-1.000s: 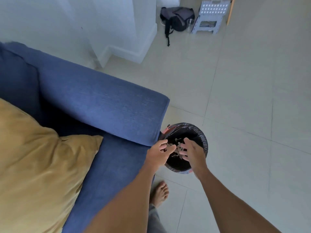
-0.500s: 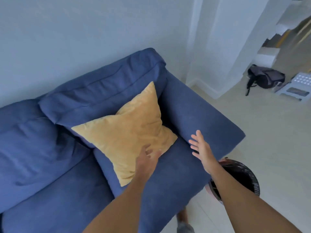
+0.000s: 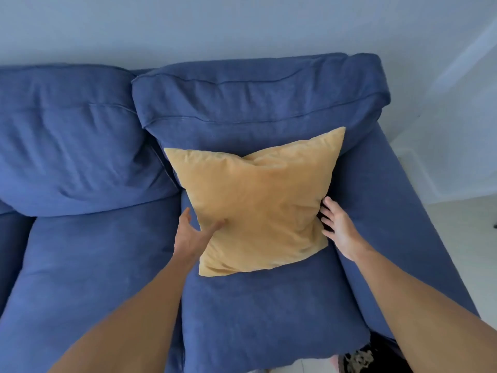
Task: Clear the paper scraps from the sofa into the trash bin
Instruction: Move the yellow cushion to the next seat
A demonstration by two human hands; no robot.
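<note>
The blue sofa point(image 3: 255, 313) fills the view, with a yellow pillow point(image 3: 258, 205) leaning on its right back cushion. My left hand point(image 3: 192, 234) is open at the pillow's lower left edge, with the thumb lying on the fabric. My right hand point(image 3: 337, 228) is open with spread fingers touching the pillow's right edge, beside the armrest point(image 3: 390, 211). The trash bin point(image 3: 376, 354) peeks out at the bottom right, partly behind my right forearm, with paper scraps point(image 3: 359, 358) in it. I see no scraps on the visible sofa surface.
A second back cushion point(image 3: 70, 141) and seat cushion point(image 3: 88, 270) lie to the left. A white wall point(image 3: 242, 25) stands behind the sofa. Pale tiled floor point(image 3: 468, 238) shows to the right of the armrest.
My hands left the bin, where they were together over the opening, and swung left to the sofa. Both now rest on the yellow pillow's edges; the view turned to face the sofa.
</note>
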